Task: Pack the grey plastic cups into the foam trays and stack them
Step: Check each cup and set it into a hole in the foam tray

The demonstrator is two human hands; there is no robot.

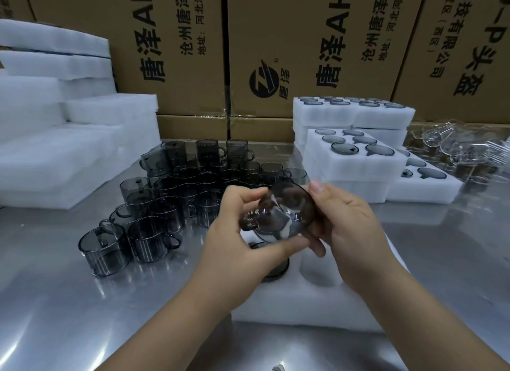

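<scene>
Both my hands hold one grey plastic cup [287, 209] tilted on its side above a white foam tray [303, 304]. My left hand [240, 232] grips its left side, thumb underneath. My right hand [347, 227] grips its right rim. The tray lies on the steel table right below my hands; one cup [278, 272] sits in a hole, and an empty hole [320, 265] shows beside it. Several loose grey cups [171, 194] stand in a cluster to the left and behind.
Filled foam trays [356, 160] are stacked at the right, with more behind them [350, 114]. Empty foam pieces [69, 138] are piled at the left. Clear plastic parts [458, 147] lie at the far right. Cardboard boxes [193, 47] wall off the back of the table.
</scene>
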